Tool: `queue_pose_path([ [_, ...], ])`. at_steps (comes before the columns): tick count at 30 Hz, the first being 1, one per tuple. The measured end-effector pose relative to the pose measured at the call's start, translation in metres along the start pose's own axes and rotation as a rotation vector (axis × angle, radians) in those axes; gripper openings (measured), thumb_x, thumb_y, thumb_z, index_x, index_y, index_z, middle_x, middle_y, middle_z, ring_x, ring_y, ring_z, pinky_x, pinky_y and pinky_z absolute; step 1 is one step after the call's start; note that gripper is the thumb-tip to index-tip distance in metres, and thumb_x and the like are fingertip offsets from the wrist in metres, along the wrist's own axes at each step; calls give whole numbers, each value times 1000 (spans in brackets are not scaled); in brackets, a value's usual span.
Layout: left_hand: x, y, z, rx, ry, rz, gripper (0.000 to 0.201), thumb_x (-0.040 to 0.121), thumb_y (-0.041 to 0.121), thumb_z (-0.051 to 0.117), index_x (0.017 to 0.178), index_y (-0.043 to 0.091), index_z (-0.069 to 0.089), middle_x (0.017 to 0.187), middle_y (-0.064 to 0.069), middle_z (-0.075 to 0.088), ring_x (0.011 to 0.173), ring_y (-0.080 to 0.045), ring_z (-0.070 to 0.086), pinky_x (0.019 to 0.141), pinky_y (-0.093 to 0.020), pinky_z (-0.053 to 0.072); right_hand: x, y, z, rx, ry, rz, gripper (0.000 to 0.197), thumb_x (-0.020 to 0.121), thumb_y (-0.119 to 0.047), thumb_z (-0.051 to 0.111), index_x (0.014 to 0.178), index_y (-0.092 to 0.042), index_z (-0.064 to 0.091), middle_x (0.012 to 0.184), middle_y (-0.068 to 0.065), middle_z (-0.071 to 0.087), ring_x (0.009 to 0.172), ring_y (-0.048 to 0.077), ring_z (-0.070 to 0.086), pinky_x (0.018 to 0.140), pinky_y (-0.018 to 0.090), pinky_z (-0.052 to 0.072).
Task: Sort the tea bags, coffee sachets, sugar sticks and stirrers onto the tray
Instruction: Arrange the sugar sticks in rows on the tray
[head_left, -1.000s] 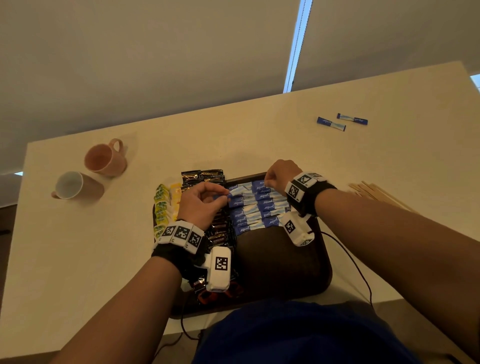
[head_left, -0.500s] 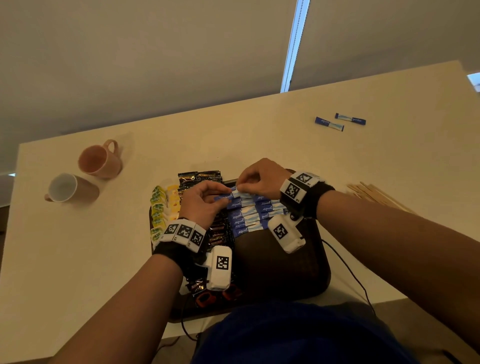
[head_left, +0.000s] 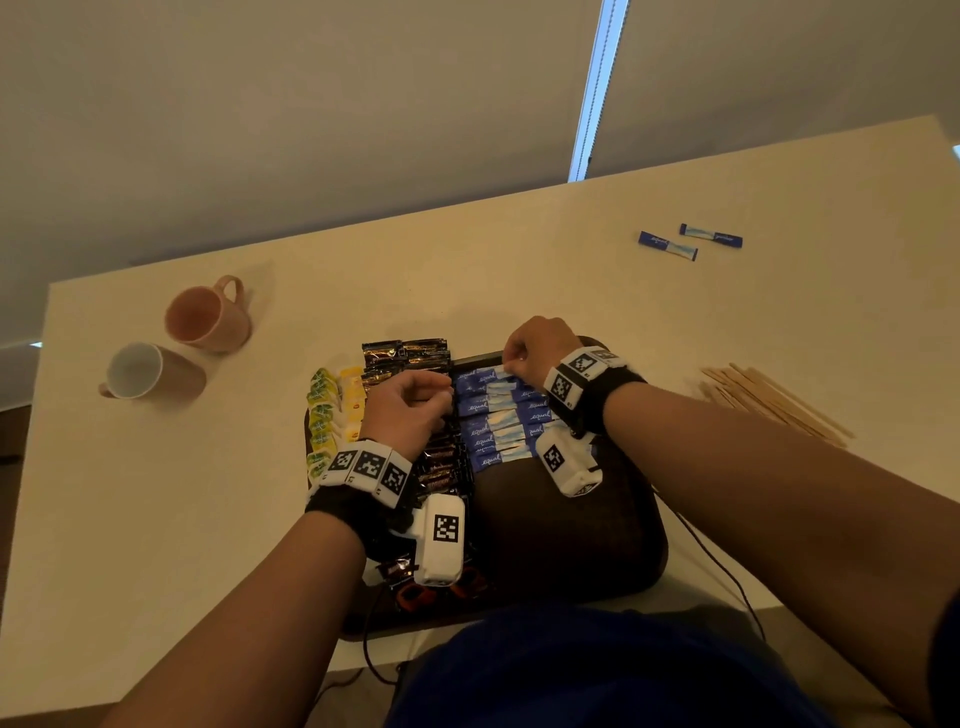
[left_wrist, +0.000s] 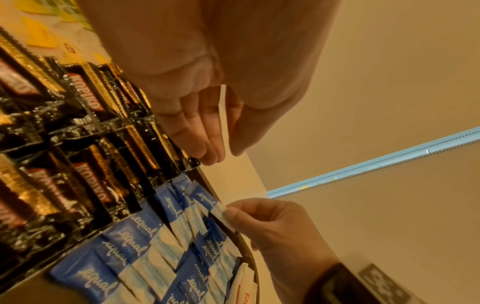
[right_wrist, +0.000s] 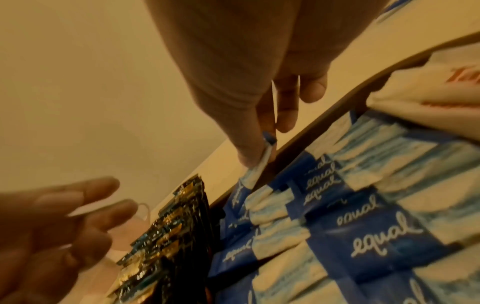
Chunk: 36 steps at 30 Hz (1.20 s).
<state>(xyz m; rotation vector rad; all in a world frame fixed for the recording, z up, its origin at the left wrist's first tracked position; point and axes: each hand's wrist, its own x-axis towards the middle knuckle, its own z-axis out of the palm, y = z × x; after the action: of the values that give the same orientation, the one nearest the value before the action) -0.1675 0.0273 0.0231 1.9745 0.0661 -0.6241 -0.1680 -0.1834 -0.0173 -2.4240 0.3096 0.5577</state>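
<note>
The right hand (head_left: 540, 349) pinches the pale end of one blue sugar stick (right_wrist: 262, 164) between thumb and forefinger at the far edge of the tray (head_left: 571, 545), the stick's blue end lying among the others. The left hand (head_left: 410, 410) hangs over the coffee sachets (head_left: 441, 467) with its fingers curled together; the left wrist view shows a thin pale strip (left_wrist: 224, 119) held between its fingers and thumb, though what it is cannot be told.

On the dark tray the sugar sticks (head_left: 493, 421) lie in a stacked row of about seven, partly hidden by the right wrist. To their left run the black coffee sachets, overlapping too closely to count, with some reaching past the tray's far edge. Left again are the yellow and green tea bags (head_left: 332, 410), also too crowded to count.

Off the tray, on the surface (head_left: 519, 260), two more blue sugar sticks (head_left: 667, 245) lie far to the right, just beside each other. A bundle of wooden stirrers (head_left: 774, 402) lies to the right of the tray. Two mugs (head_left: 208, 314) rest on their sides at the far left.
</note>
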Motion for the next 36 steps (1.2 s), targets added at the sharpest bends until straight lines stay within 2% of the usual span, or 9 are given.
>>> queue_pose_path([
  [4,-2,1,2,13,-27,-16,16,91,2,65,89,17,68,85,-6,72,74,-14,68,69,-28,58,4,-6,9,-102,-10,-48,16,90,-24,66,97,-14,77,95,3,74,91,21,67,85,34,55],
  [9,0,10,17,51,-93,-48,15,93,5,63,90,19,68,88,-2,74,73,-12,69,63,-24,54,-1,18,-13,-26,64,-26,18,91,-19,63,104,-13,75,105,4,72,99,22,65,86,30,52],
  [12,5,20,37,52,-153,-82,15,93,4,63,91,18,69,86,-2,74,69,-10,69,59,-21,53,-4,52,-45,-1,148,54,18,90,-18,63,101,-11,75,105,5,72,98,23,65,86,32,53],
  [16,15,37,69,66,-205,-62,16,93,1,62,88,15,69,83,-4,74,70,-16,67,58,-24,51,-2,121,-98,-45,289,190,21,92,-18,59,100,-6,74,105,11,72,99,29,64,89,33,50],
  [23,23,56,107,102,-206,-73,19,93,1,62,86,17,69,83,-4,73,69,-15,67,58,-22,52,17,217,-167,-315,281,303,28,98,-13,49,115,1,67,116,21,65,108,39,59,95,41,46],
  [26,25,59,119,105,-187,-94,19,94,1,61,86,16,70,84,-5,73,69,-14,67,57,-22,53,33,224,-164,-352,238,287,35,97,-28,53,114,-1,65,116,20,61,107,39,56,94,42,48],
  [30,28,62,131,89,-157,-128,19,94,2,61,85,16,70,83,-4,73,70,-15,67,59,-27,53,53,217,-149,-371,177,309,65,84,-61,61,123,-9,54,127,14,44,117,36,44,93,43,42],
  [32,29,64,137,79,-152,-142,19,94,2,61,86,15,70,84,-4,74,71,-16,68,62,-29,55,62,213,-146,-367,179,269,60,84,-57,62,121,-10,56,127,13,43,117,35,43,94,42,42],
  [36,30,67,144,91,-158,-140,15,93,4,62,88,14,71,85,-1,75,72,-15,69,65,-29,56,72,197,-143,-373,111,155,29,96,-22,53,110,-3,68,112,17,62,103,35,59,86,36,47],
])
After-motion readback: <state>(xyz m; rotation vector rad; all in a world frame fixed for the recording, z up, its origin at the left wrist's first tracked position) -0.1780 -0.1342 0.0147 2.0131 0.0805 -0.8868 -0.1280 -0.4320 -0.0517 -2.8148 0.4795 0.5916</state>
